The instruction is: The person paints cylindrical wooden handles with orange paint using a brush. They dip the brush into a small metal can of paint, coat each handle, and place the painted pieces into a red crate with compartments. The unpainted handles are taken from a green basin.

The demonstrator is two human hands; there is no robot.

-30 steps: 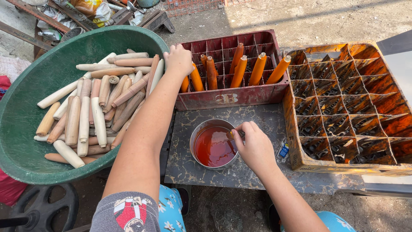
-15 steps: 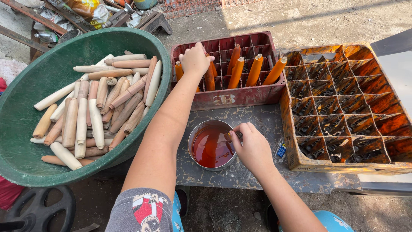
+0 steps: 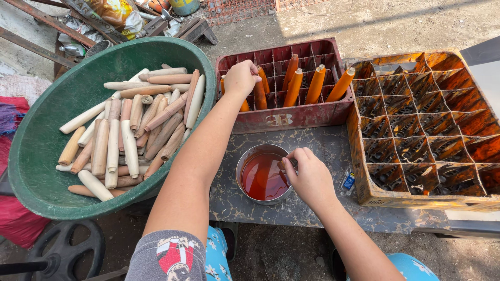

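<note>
My left hand [image 3: 241,77] is closed over an orange-stained wooden handle [image 3: 259,92] standing in the red divided crate [image 3: 284,120]. Several more stained handles [image 3: 316,83] stand upright in that crate's cells. My right hand [image 3: 308,176] rests at the right rim of a round metal bowl of red-orange stain [image 3: 263,177], its fingers pinched on something small at the rim that I cannot make out. A big green basin [image 3: 36,156] on the left holds several bare wooden handles [image 3: 130,136].
An orange-stained divided crate [image 3: 424,122] with bare cells stands at the right. The bowl sits on a dark marbled board [image 3: 323,143]. A black wheel [image 3: 62,250] lies lower left; metal scrap [image 3: 109,15] is piled at the back.
My left hand has travelled right from the basin's edge to the red crate and now grips a stained handle there. My right hand stays at the bowl's rim.
</note>
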